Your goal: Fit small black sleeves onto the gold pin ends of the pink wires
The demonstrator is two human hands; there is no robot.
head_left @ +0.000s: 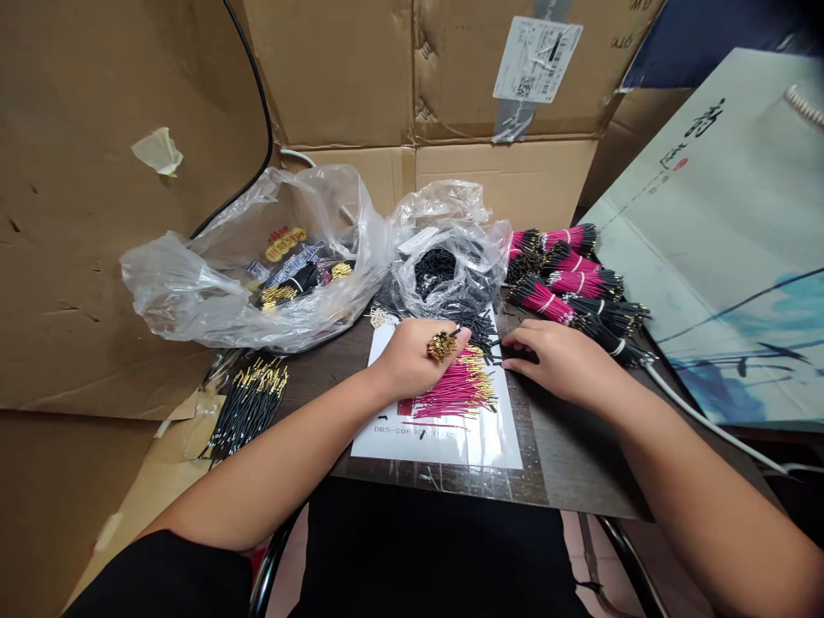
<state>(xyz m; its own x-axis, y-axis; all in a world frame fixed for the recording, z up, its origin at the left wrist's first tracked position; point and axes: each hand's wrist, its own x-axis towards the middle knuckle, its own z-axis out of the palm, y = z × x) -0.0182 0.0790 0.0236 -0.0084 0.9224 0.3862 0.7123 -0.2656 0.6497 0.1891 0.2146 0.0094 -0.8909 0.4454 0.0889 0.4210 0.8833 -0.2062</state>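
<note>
My left hand (418, 356) is closed round a bundle of wires, whose gold terminal ends (441, 346) point up toward me out of the fist. A small black tube (457, 331) shows at its thumb tip. Beneath that hand, pink wires with gold ends (451, 390) lie side by side on a printed white sheet (438, 451). My right hand (547, 356) has its fingers curled at the sheet's right edge, beside loose black tubes (482, 339); whatever its fingertips pinch is too small to make out.
Behind the sheet stands an open clear bag of black tubes (436, 270). A larger plastic bag (322, 197) with wire bundles is at left, above loose black wires (248, 408). Tied pink and black bundles (579, 283) lie at right, near a pale paper bag (727, 240). Cardboard walls (335, 77) surround the table.
</note>
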